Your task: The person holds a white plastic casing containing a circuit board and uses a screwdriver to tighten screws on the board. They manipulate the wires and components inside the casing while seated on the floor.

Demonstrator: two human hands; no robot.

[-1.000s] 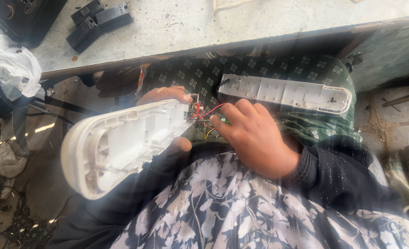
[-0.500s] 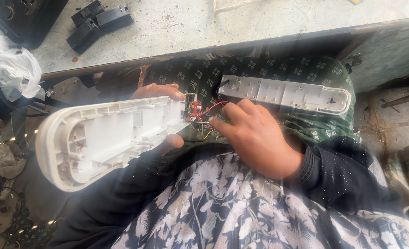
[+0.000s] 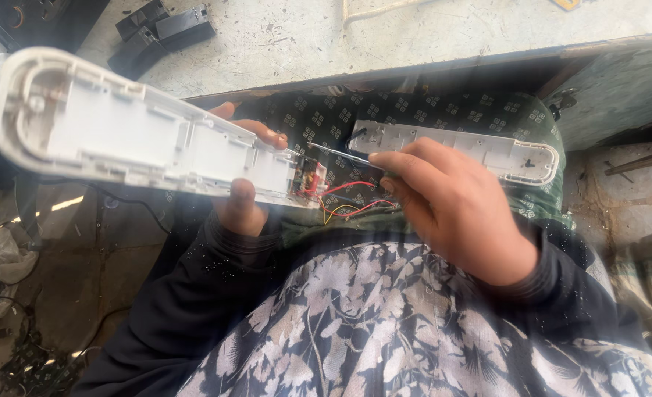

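My left hand (image 3: pixel 243 192) grips a long white plastic housing (image 3: pixel 127 132), open side up, held out to the left over my lap. Red, yellow and black wires (image 3: pixel 344 202) spill from its right end by a small circuit board (image 3: pixel 311 178). My right hand (image 3: pixel 451 206) holds a thin metal tool (image 3: pixel 337 154) whose tip points at that wired end. A second white plastic cover (image 3: pixel 458 147) lies on my lap on dark green patterned cloth, partly behind my right hand.
A worn grey workbench (image 3: pixel 385 37) runs across the top, with black plastic parts (image 3: pixel 164 29) at its left. Tangled cables and clutter (image 3: pixel 2 309) lie on the floor at lower left. A rough concrete ledge (image 3: pixel 627 191) is at right.
The white housing has swung upward and to the left, from pointing down-left to nearly level. My right hand now shows the thin tool at the wired end.
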